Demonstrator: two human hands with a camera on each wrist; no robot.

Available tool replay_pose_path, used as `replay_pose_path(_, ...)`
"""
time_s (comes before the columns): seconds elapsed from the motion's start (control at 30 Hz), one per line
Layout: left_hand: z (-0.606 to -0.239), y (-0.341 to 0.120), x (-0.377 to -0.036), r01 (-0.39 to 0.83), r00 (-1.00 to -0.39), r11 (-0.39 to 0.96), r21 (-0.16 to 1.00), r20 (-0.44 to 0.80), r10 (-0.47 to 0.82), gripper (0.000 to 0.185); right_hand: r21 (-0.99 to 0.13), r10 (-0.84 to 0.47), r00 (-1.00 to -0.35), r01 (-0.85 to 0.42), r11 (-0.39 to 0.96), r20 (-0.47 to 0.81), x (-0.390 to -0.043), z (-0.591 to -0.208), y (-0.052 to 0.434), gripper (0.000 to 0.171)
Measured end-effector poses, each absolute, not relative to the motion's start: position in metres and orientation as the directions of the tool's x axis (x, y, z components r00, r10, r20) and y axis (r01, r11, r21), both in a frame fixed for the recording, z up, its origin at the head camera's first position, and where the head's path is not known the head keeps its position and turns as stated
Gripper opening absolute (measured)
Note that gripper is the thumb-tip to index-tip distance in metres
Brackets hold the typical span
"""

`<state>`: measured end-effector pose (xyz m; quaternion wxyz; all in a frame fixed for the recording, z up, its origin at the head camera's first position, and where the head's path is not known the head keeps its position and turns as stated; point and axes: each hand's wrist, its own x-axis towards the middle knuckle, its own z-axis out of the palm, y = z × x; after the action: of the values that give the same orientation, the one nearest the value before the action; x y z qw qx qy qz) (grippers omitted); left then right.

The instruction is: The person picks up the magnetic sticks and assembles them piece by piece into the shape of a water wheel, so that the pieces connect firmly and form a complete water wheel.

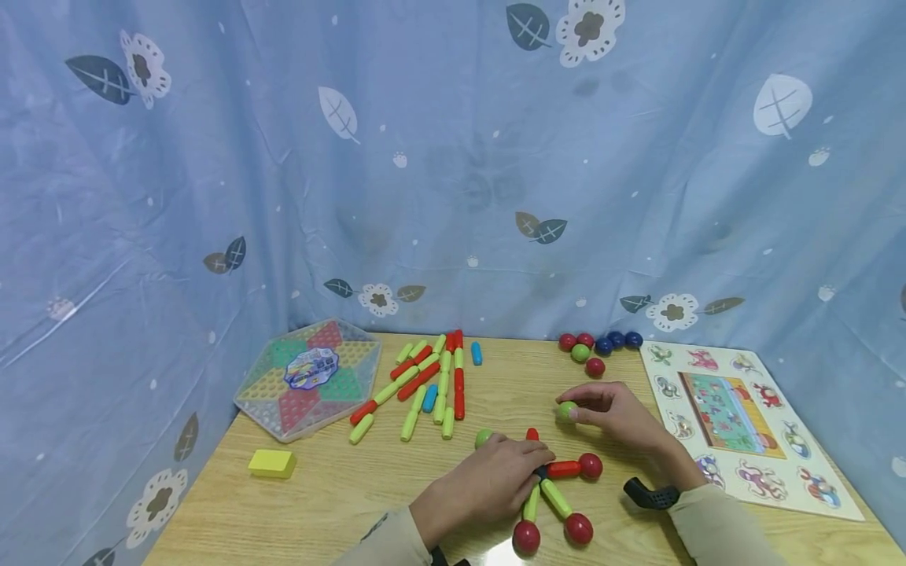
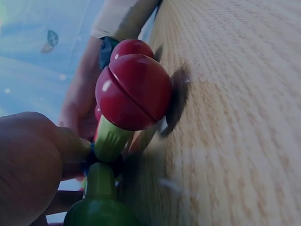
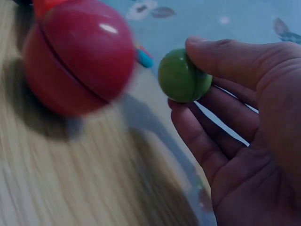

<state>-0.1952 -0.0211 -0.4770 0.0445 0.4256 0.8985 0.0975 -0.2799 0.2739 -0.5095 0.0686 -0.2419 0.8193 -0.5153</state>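
My right hand (image 1: 616, 413) pinches a green ball (image 3: 181, 77) between thumb and fingertips, held a little above the table. My left hand (image 1: 495, 475) grips a construction of sticks and balls at its dark blue centre ball (image 1: 542, 472), which the fingers partly cover. From that centre, yellow-green sticks (image 1: 556, 498) and a red stick (image 1: 564, 469) run out to red balls (image 1: 579, 529). Another red stick (image 1: 532, 434) points away from me with a bare end. Beyond the left knuckles shows a green ball (image 1: 484, 437), partly hidden by the hand.
Loose red, yellow-green and blue sticks (image 1: 443, 377) lie at the back middle. Red, green and dark blue balls (image 1: 616, 340) cluster at the back right. A sea-animal puzzle board (image 1: 658, 369) lies right, a hexagonal game board (image 1: 283, 424) left, with a yellow block (image 1: 272, 464) in front.
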Motion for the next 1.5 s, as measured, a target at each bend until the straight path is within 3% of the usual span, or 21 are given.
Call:
replay_pose_path(0.23, -0.482, -0.020, -0.198, 0.785, -0.599, 0.567, 0.251, 0.074, 0.797, 0.026, -0.893, -0.567, -0.817, -0.327, 0.310, 0.102, -0.284, -0.514, 0.252, 0.029)
replay_pose_path(1.07, -0.481, -0.019, -0.198, 0.798, -0.585, 0.549, 0.250, 0.100, 0.805, 0.027, -0.886, -0.599, -0.798, -0.323, 0.333, 0.065, -0.287, -0.512, 0.237, 0.026)
replay_pose_path(1.5, -0.480, -0.020, -0.197, 0.808, -0.568, 0.527, 0.265, 0.111, 0.815, 0.027, -0.867, -0.562, -0.822, -0.346, 0.359, 0.096, -0.280, -0.511, 0.239, 0.022)
